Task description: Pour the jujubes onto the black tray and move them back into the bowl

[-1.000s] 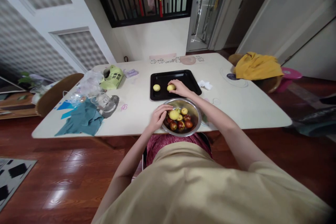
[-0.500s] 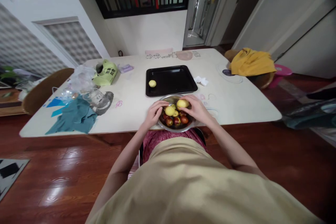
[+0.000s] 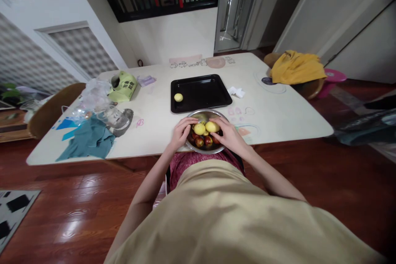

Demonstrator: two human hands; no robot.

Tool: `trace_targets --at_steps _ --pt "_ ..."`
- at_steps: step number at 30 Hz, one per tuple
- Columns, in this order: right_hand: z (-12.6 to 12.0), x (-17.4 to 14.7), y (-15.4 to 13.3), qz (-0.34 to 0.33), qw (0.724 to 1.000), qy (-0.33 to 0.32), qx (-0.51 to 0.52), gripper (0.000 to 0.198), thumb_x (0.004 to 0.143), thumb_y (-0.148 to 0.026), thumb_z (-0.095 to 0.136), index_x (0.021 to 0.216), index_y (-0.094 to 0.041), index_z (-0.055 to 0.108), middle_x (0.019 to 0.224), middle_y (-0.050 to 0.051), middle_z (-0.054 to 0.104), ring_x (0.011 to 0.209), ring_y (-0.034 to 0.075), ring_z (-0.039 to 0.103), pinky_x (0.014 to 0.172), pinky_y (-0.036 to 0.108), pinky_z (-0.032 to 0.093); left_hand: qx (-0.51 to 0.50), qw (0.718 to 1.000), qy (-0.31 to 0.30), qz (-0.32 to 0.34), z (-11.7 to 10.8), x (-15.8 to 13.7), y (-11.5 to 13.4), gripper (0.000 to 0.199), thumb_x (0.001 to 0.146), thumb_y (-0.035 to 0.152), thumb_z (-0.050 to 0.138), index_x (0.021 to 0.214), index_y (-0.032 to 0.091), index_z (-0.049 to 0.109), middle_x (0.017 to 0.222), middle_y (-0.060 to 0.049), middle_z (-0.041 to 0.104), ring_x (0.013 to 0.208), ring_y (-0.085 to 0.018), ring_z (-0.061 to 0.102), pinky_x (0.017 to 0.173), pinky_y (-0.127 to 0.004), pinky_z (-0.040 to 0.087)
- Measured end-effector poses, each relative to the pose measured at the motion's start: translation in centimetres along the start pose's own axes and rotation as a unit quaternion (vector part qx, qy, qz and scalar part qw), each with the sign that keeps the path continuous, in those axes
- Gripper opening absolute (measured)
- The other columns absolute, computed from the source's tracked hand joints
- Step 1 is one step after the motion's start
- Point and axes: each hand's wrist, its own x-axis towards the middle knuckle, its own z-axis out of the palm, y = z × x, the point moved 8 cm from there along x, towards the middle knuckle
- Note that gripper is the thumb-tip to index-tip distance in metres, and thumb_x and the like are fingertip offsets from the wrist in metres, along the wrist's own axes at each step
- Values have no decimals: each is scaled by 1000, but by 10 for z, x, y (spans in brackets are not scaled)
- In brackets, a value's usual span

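Observation:
A shiny metal bowl [image 3: 206,151] sits at the table's near edge, with yellow round fruits and several red-brown, jujube-like fruits inside. My right hand [image 3: 229,135] reaches over the bowl's right side, its fingers and thumb around a yellow fruit [image 3: 212,127]. At the left rim, my left hand [image 3: 181,133] curls over the bowl, fingertips close to another yellow fruit [image 3: 199,128]; whether they touch it is unclear. Just beyond the bowl lies a black baking tray [image 3: 204,93], bearing a single pale yellow fruit [image 3: 178,97] near its left edge.
On the white table [image 3: 154,132], a teal cloth [image 3: 89,138], clear plastic bags [image 3: 95,93] and a light-green bag [image 3: 125,86] lie to the left. A crumpled white tissue [image 3: 236,92] rests right of the tray. Yellow cloth [image 3: 297,68] drapes over a chair at the right.
My right hand has lowered the yellow fruit slightly and shifted it left, beside the other yellow one. My left hand stays at the rim. The camera view has tilted slightly.

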Motion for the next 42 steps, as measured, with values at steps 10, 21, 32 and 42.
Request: trace_targets --at_steps 10,21,32,42 --pt "2 1 2 3 1000 6 -14 43 96 -22 71 140 -23 66 132 15 71 125 35 70 110 56 60 2 1000 -1 -7 0 0 -1 41 115 43 43 121 21 77 125 -14 78 122 -29 71 109 -52 55" --pt "-11 -11 -14 -110 993 16 -34 33 105 -34 65 137 -25 72 136 13 75 129 32 71 113 55 60 10 1000 -4 -16 0 0 -2 43 115 45 42 121 21 77 125 -14 78 122 -29 71 108 -53 55" --pt "-6 -9 5 -107 990 94 0 40 112 -35 42 122 -23 78 126 13 79 125 31 73 110 59 61 29 998 37 -34 -5 2 -10 44 115 44 39 117 21 76 123 -13 78 120 -27 72 109 -50 56" --pt "-7 -10 28 -85 987 138 19 48 113 -42 36 126 -22 77 138 14 75 133 29 69 116 58 57 79 993 75 -46 -32 18 -27 39 115 44 43 119 21 74 131 -14 73 127 -27 68 113 -51 54"
